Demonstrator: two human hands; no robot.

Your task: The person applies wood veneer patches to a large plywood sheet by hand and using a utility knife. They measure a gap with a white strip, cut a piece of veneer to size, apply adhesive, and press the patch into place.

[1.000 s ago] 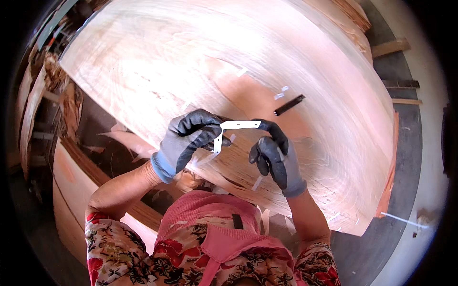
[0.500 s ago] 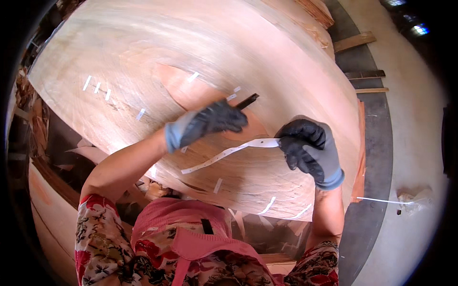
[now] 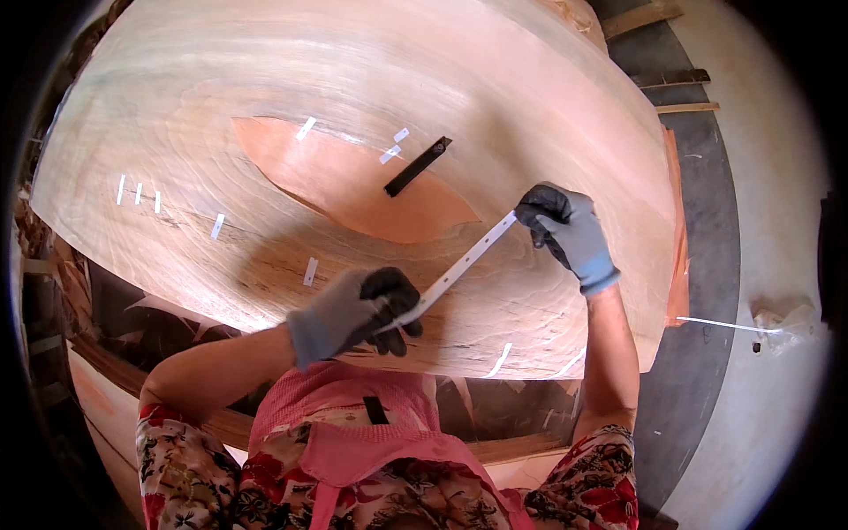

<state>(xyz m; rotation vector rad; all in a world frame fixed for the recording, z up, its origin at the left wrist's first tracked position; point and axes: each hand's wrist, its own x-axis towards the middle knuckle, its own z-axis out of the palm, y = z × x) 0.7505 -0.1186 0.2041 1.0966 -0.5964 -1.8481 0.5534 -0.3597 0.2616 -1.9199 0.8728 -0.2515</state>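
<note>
A narrow white strip of perforated tape is stretched between my two gloved hands. My right hand pinches its upper end, and my left hand grips its lower end near the sheet's near edge. Beneath them spreads a large sheet of pale wood veneer. A leaf-shaped orange-brown area shows in its middle, with a flat black tool, like a utility knife, lying across it. Short white tape pieces stick to the veneer, some by that area and several farther left.
Wooden strips stick out at the right over a dark grey surface. Beyond, a crumpled clear plastic piece lies on the pale floor, with a thin white strip reaching toward it. Broken veneer scraps lie at the left.
My left hand has left the black tool on the veneer and come back to take the tape's free end. The tape, loose before, is now straight. The view has shifted somewhat.
</note>
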